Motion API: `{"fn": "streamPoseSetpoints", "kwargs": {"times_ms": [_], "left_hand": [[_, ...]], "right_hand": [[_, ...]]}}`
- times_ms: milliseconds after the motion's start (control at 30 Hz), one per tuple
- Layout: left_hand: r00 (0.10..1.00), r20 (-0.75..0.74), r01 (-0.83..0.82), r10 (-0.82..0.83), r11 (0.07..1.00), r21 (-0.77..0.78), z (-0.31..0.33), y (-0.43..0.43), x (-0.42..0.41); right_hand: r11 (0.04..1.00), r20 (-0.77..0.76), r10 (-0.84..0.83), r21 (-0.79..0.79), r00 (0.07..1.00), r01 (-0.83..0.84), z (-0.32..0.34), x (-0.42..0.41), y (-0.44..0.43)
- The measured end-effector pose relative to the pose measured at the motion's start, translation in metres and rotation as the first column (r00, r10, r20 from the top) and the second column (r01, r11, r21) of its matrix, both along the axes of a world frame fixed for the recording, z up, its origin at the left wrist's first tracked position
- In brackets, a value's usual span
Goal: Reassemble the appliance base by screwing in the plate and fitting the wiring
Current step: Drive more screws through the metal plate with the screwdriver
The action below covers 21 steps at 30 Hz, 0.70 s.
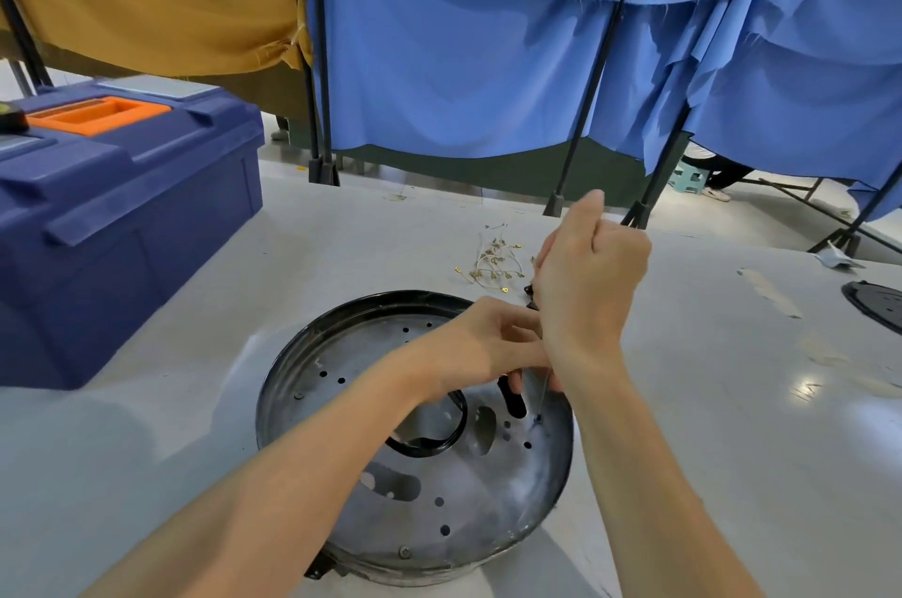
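Note:
The round metal appliance base (341,402) lies on the grey table, its silver plate dotted with holes and a black ring (459,422) near its middle. My right hand (590,275) grips a screwdriver handle from above. The thin shaft (543,397) runs down to a screw hole at the plate's right side. My left hand (483,343) reaches across the base and its fingers curl around a black part (515,400) beside the shaft. A bundle of pale wires with brass terminals (493,260) lies on the table behind the base.
A blue toolbox (122,226) with an orange tray stands at the left. Another round black part (878,309) sits at the right edge. Blue and mustard cloth screens on black stands close off the table's far side.

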<state>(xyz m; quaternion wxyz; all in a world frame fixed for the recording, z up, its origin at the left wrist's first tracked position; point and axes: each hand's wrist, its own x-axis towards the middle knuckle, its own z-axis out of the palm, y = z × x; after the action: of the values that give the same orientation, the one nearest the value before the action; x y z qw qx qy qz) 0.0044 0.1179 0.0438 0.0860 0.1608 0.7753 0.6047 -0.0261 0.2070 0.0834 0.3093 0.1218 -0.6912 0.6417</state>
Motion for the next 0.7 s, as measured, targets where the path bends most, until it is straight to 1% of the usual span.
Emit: {"fn": "streamPoseSetpoints", "kwargs": {"times_ms": [67,100,167,233,300,333,367,400,433,467,500,533,567,600,633,667,700], "left_hand": [[0.999,-0.044,-0.009,0.009,1.0,-0.022,0.002,-0.004,-0.001],[0.998,-0.06,0.003,-0.007,0.998,-0.067,0.002,-0.005,-0.001],[0.997,-0.067,0.012,-0.029,0.972,-0.236,-0.001,-0.005,0.0],[0.998,-0.066,-0.01,-0.016,0.931,-0.365,-0.007,-0.004,-0.001],[0.998,-0.069,-0.029,0.001,0.911,-0.41,-0.01,-0.002,-0.002],[0.998,-0.068,-0.034,0.006,0.906,-0.423,-0.011,-0.002,-0.002],[0.998,-0.063,-0.039,0.013,0.903,-0.429,-0.011,-0.003,-0.003],[0.998,-0.059,-0.047,0.023,0.901,-0.431,-0.011,-0.003,-0.004],[0.998,-0.062,-0.056,0.032,0.897,-0.438,-0.011,-0.003,-0.004],[0.996,-0.078,-0.07,0.039,0.89,-0.451,-0.011,-0.002,-0.004],[0.994,-0.102,-0.088,0.045,0.878,-0.47,-0.01,-0.002,-0.005],[0.99,-0.132,-0.113,0.054,0.867,-0.486,-0.009,-0.001,-0.006],[0.984,-0.164,-0.142,0.068,0.854,-0.5,-0.008,-0.001,-0.007],[0.977,-0.194,-0.176,0.087,0.841,-0.512,-0.007,-0.001,-0.008],[0.968,-0.224,-0.215,0.111,0.826,-0.522,-0.006,-0.003,-0.009],[0.959,-0.249,-0.252,0.136,0.812,-0.527,-0.004,-0.005,-0.01],[0.951,-0.265,-0.281,0.158,0.799,-0.532,-0.003,-0.007,-0.011]], "right_hand": [[0.991,-0.053,-0.136,0.001,0.989,0.136,-0.002,0.003,-0.001],[0.985,-0.066,-0.171,-0.002,0.983,0.171,-0.002,0.005,0.0],[0.985,-0.041,-0.173,-0.002,0.984,0.173,-0.002,0.004,0.001],[0.992,0.072,-0.121,-0.03,0.99,0.123,0.002,0.0,0.004],[0.986,0.196,-0.006,-0.16,0.981,0.038,0.011,-0.004,0.013],[0.97,0.217,0.068,-0.244,0.974,-0.013,0.019,-0.006,0.021],[0.949,0.205,0.133,-0.307,0.97,-0.065,0.028,-0.008,0.031],[0.936,0.18,0.187,-0.331,0.966,-0.119,0.037,-0.01,0.042],[0.936,0.167,0.231,-0.307,0.959,-0.172,0.046,-0.012,0.054],[0.947,0.18,0.258,-0.24,0.949,-0.212,0.053,-0.013,0.064],[0.963,0.224,0.263,-0.126,0.938,-0.24,0.056,-0.015,0.073],[0.964,0.292,0.237,0.044,0.926,-0.261,0.053,-0.017,0.078],[0.924,0.37,0.175,0.259,0.912,-0.282,0.047,-0.018,0.081],[0.83,0.439,0.092,0.462,0.894,-0.313,0.036,-0.018,0.081],[0.713,0.494,0.016,0.604,0.87,-0.356,0.023,-0.018,0.08],[0.61,0.54,-0.033,0.678,0.841,-0.411,0.009,-0.019,0.078],[0.535,0.581,-0.055,0.704,0.812,-0.467,-0.005,-0.019,0.076]]}}
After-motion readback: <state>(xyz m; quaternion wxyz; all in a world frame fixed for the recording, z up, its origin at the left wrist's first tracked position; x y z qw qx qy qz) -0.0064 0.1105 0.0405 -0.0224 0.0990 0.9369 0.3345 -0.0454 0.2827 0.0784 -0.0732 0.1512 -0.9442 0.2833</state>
